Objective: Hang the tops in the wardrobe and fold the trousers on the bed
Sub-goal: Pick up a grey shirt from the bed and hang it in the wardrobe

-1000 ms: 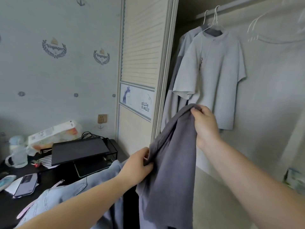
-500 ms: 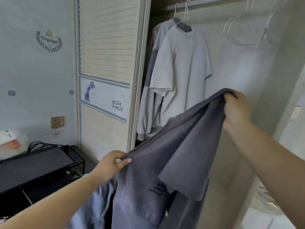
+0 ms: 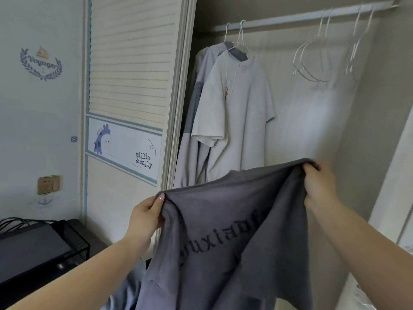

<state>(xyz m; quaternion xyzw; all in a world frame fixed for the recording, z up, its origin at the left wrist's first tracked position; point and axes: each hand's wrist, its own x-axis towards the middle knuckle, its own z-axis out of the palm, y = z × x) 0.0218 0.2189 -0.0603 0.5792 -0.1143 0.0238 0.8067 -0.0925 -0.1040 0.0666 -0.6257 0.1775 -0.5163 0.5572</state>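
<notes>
Before the open wardrobe (image 3: 290,108), at six o'clock, both grips pinch a dark grey cotton top (image 3: 223,242): left hand (image 3: 147,217) at nine o'clock, right hand (image 3: 318,186) at two o'clock, cloth stretched between.

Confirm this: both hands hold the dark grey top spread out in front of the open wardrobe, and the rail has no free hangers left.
One thing is wrong. The left hand and right hand do hold the dark grey top spread before the wardrobe, but the head view shows empty white hangers on the rail, right of the hung pale tops.
</notes>
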